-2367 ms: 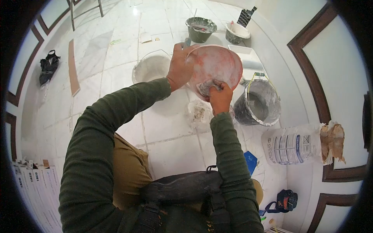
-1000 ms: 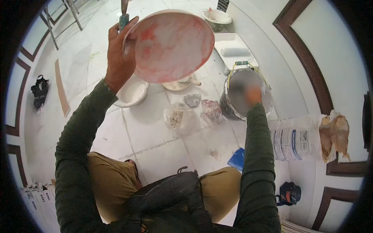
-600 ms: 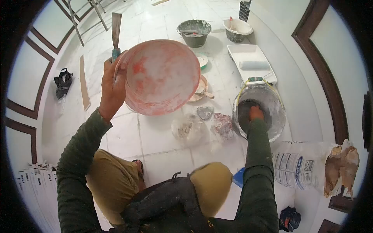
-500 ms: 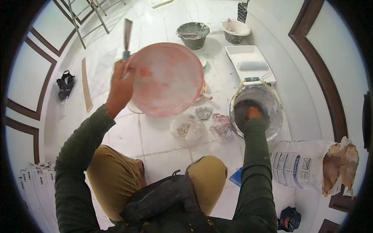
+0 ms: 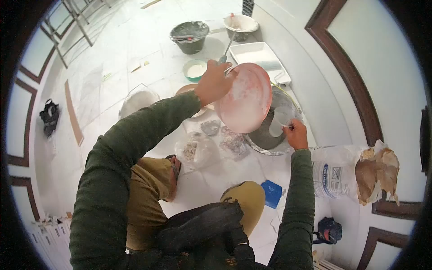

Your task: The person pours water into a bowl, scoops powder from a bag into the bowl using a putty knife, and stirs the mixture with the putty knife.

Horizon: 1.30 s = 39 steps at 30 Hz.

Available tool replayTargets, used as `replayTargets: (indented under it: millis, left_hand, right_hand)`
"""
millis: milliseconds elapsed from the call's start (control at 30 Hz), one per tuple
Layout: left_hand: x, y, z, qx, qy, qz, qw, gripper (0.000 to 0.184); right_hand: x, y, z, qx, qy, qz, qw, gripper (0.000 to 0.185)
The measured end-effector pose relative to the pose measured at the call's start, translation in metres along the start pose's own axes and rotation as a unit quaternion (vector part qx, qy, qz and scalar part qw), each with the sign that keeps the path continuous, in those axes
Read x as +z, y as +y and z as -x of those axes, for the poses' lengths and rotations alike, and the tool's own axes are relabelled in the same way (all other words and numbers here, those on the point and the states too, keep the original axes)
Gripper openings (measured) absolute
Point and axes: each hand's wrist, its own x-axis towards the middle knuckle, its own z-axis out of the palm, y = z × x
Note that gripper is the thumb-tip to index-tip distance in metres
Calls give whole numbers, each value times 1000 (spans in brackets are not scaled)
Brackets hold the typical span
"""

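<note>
Left hand (image 5: 215,83) and right hand (image 5: 296,135) are apart: the left is clamped on a tilted, red-stained bowl (image 5: 246,96) and a scraper (image 5: 223,58), the right on a clear cup (image 5: 275,128). The cup is at the mouth of the grey bucket (image 5: 288,99); the bowl overlaps the bucket's left side. Beyond the bucket sits a roller tray (image 5: 247,54); nearer the person than the bucket are a torn sack (image 5: 334,174) and a blue sheet (image 5: 272,194).

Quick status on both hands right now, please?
Left hand: closed, holding the red-and-white basin and a scraper.
Right hand: closed, holding a clear cup.
</note>
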Motion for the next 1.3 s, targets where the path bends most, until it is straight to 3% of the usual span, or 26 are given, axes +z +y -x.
replayTargets:
  millis: [100, 267, 367, 467, 667, 767, 967, 1067, 1167, 1300]
  left_hand:
    - [22, -2, -26, 15, -56, -8, 998, 51]
    - [47, -8, -53, -6, -152, -9, 988, 61]
    - [72, -12, -61, -35, -144, 5, 989, 61]
    - [81, -4, -58, 25, -123, -29, 992, 64]
    - [90, 9, -56, 6, -153, -31, 988, 63]
    - [90, 1, -60, 46, -184, -69, 979, 54]
    - [90, -8, -60, 59, -132, -17, 989, 46]
    - [84, 2, -51, 68, -73, 64, 993, 45]
    - [89, 0, -47, 147, -48, 81, 985, 46]
    - [91, 7, -38, 209, -12, 56, 976, 43]
  right_hand:
    - [-34, -17, 6, -35, 60, -48, 996, 22]
    - [-81, -52, 5, -25, 16, 30, 999, 27]
    - [-86, -76, -7, -51, -43, 72, 995, 27]
    - [-77, -116, -26, -127, -69, 71, 987, 31]
    - [-49, -148, -66, -22, -142, 197, 970, 28]
    - [-43, -147, -70, -25, -107, 202, 973, 29]
    - [-60, -134, -62, 44, -81, 132, 987, 31]
    - [-71, -123, -56, 20, -74, 143, 987, 31]
    - [-82, -123, -52, 31, -97, 166, 981, 31]
    - [-82, -147, -55, -23, -97, 214, 972, 30]
